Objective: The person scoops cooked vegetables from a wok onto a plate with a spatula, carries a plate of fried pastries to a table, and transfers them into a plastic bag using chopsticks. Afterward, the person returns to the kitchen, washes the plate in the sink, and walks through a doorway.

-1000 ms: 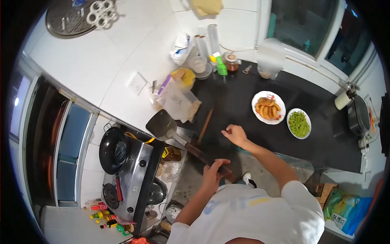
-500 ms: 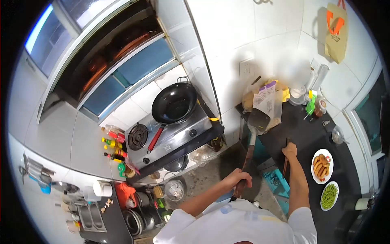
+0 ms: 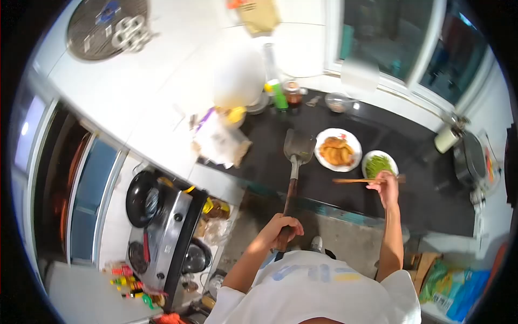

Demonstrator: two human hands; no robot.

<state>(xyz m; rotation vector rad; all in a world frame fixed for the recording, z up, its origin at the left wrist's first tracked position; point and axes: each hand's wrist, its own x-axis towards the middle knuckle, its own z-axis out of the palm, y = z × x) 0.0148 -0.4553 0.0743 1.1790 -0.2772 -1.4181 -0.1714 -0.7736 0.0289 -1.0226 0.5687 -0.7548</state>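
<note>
Over a dark surface (image 3: 431,194), we grip a spatula (image 3: 292,188) by its brown handle, our left hand (image 3: 280,229) wrapped firmly around it; our right hand (image 3: 386,186) is clamped on chopsticks (image 3: 355,181). The spatula's blade is just left of the white plate (image 3: 327,135) of browned food (image 3: 337,152); whether they touch, we cannot tell. The chopsticks run crosswise on our side of the plate, before a dish (image 3: 393,160) of greens (image 3: 377,163) to its right.

Good handling, we judge, asks for a light, level hold on the chopsticks with their ends lined up, and a firmer one on the spatula, its blade flat and turned away from the plate. A slightly raised right wrist would spare the greens.

The surface's front edge passes on our side of the plate, and the spatula crosses it; a knock there could swing the blade into the plate. Left of the plate, a strip of surface runs to a plastic bag (image 3: 222,144); beyond the plate, a glass bowl (image 3: 337,102) limits reach. Right of it, past the greens, looks roomiest to us.
</note>
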